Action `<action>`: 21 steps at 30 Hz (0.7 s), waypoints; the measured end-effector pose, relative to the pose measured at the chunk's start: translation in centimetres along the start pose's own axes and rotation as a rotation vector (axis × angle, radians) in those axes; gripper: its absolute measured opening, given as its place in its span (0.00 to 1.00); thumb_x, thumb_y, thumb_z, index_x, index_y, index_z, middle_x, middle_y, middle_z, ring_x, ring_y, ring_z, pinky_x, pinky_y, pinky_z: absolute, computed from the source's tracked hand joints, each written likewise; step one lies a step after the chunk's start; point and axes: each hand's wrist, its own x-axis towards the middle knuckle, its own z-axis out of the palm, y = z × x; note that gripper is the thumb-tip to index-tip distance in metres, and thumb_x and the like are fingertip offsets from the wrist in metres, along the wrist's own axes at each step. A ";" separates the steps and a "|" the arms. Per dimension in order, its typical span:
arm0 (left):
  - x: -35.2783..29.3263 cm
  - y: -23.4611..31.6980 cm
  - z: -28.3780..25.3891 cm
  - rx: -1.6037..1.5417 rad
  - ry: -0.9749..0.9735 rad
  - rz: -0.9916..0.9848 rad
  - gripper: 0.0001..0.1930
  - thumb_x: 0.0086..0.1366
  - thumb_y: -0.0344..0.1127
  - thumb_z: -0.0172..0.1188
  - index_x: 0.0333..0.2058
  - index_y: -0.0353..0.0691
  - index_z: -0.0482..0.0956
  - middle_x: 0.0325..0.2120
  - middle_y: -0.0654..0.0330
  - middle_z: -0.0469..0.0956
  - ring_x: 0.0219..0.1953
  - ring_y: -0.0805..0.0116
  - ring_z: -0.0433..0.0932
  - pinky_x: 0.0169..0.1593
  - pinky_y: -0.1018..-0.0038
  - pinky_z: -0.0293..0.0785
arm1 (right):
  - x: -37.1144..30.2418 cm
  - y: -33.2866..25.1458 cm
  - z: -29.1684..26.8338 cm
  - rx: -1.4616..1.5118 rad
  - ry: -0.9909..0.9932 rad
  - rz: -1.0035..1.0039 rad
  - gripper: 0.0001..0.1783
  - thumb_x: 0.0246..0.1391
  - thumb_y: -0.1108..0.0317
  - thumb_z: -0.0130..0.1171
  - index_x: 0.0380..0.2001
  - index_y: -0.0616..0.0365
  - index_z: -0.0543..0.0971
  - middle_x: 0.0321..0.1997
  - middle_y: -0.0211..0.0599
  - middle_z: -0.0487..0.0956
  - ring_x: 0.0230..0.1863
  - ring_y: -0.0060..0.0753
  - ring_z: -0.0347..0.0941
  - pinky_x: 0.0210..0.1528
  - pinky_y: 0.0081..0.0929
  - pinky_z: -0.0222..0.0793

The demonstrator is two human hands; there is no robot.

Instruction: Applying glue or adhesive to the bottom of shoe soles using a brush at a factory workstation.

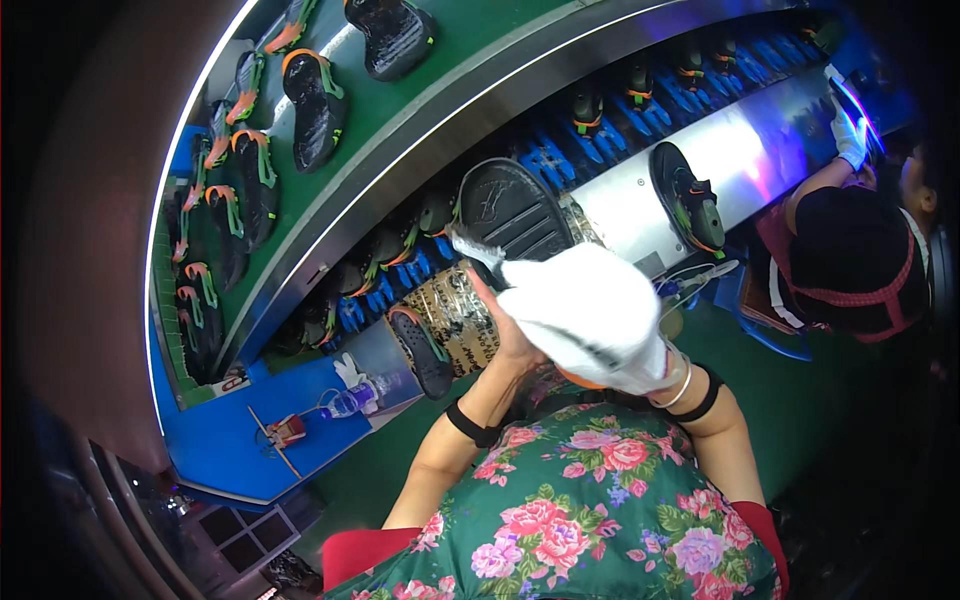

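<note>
My right hand [590, 310] wears a white glove with a dark smear and is raised close to the camera. At its fingertips is a pale-bristled brush [478, 247], which the glove seems to grip. My bare left hand [508, 335] is just beside the glove, its fingers curled against something dark. Most of what it holds is hidden behind the glove. A bit of orange [580, 379] shows beneath the glove, too little of it to name. Beyond both hands lies a black ridged tray [515, 210].
A dark clog [420, 352] lies left on the metal ledge, another shoe [687, 200] right. Several shoes ride the green conveyor [450, 100]; others stand on blue racks behind the ledge. A bottle [350, 400] is near the blue table [225, 435]. A co-worker [850, 250] works at right.
</note>
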 end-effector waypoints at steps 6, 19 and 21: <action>-0.3 0.5 1.5 0.069 0.155 0.069 0.52 0.63 0.85 0.27 0.68 0.48 0.65 0.63 0.58 0.71 0.64 0.58 0.70 0.68 0.58 0.65 | 0.0 0.7 -1.0 -0.135 0.071 0.018 0.22 0.46 0.75 0.68 0.48 0.58 0.86 0.48 0.44 0.86 0.44 0.44 0.82 0.45 0.37 0.78; 1.2 -1.3 -4.0 -0.365 -0.532 0.105 0.37 0.74 0.68 0.38 0.66 0.43 0.64 0.61 0.56 0.72 0.62 0.59 0.73 0.67 0.60 0.68 | -1.6 -0.7 1.2 -0.064 0.082 -0.054 0.21 0.43 0.74 0.69 0.45 0.57 0.86 0.44 0.42 0.86 0.40 0.42 0.82 0.41 0.36 0.80; 1.7 -1.4 -5.7 -0.341 -0.597 0.122 0.38 0.74 0.69 0.38 0.67 0.43 0.64 0.61 0.56 0.72 0.62 0.59 0.73 0.67 0.59 0.69 | -1.3 -1.0 0.5 0.094 0.061 -0.003 0.18 0.45 0.75 0.70 0.43 0.55 0.87 0.43 0.40 0.86 0.38 0.41 0.82 0.41 0.36 0.80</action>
